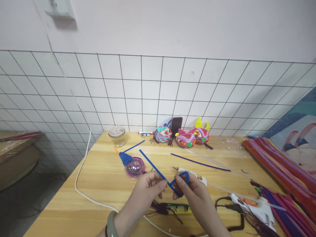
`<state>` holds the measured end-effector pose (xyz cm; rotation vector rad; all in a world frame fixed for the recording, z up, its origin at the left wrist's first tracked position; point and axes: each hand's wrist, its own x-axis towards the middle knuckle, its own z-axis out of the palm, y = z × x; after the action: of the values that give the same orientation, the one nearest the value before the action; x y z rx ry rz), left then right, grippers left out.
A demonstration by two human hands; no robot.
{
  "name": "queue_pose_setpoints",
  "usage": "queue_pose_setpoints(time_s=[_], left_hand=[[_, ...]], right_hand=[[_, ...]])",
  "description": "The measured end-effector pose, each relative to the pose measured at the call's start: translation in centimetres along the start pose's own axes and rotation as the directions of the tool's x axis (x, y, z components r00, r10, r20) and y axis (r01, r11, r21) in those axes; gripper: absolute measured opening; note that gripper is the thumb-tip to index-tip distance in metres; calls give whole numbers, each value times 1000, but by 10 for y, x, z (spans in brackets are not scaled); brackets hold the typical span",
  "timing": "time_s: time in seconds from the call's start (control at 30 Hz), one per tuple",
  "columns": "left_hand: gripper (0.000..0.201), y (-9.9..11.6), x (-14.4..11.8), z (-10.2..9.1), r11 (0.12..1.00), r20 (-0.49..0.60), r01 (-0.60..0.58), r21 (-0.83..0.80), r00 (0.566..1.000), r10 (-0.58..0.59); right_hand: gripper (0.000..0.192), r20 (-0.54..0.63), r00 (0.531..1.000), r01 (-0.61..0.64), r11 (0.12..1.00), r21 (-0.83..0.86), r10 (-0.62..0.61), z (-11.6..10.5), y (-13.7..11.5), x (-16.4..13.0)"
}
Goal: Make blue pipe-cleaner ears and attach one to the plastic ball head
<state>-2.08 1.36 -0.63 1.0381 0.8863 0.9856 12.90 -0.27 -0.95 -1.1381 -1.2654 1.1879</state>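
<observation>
A blue pipe cleaner (151, 163) is held in the air above the wooden table, its right end bent into a loop. My left hand (151, 187) pinches the straight part close to the bend. On the looped part, my right hand (191, 189) has its thumb and fingers closed. Beyond my left hand lies a round, shiny pink-and-purple piece (134, 167), with a blue cone-like piece (125, 158) beside it. A white glue gun (187, 171) lies behind my right hand, partly hidden by it. Below my hands rests a green-and-yellow tool (179, 208) with dark tassels.
Colourful decorated figures (186, 137) and a phone (176, 126) stand by the tiled wall. A lidded glass jar (117, 136) is at the back left. A purple pipe cleaner (200, 162) lies mid-table. Pipe cleaner bundles (283, 168) and a power strip (255, 208) occupy the right. A white cable (97, 201) crosses the left.
</observation>
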Motion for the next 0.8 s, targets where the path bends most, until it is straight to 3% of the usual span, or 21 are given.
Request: queue_pose_setpoints(time_s=[0.8], left_hand=[[27,-1,0,0,1000,6,-6,-12,1000,6]], right_hand=[[26,-5,1000,-11,1000,-2,11,0,-2,-1]])
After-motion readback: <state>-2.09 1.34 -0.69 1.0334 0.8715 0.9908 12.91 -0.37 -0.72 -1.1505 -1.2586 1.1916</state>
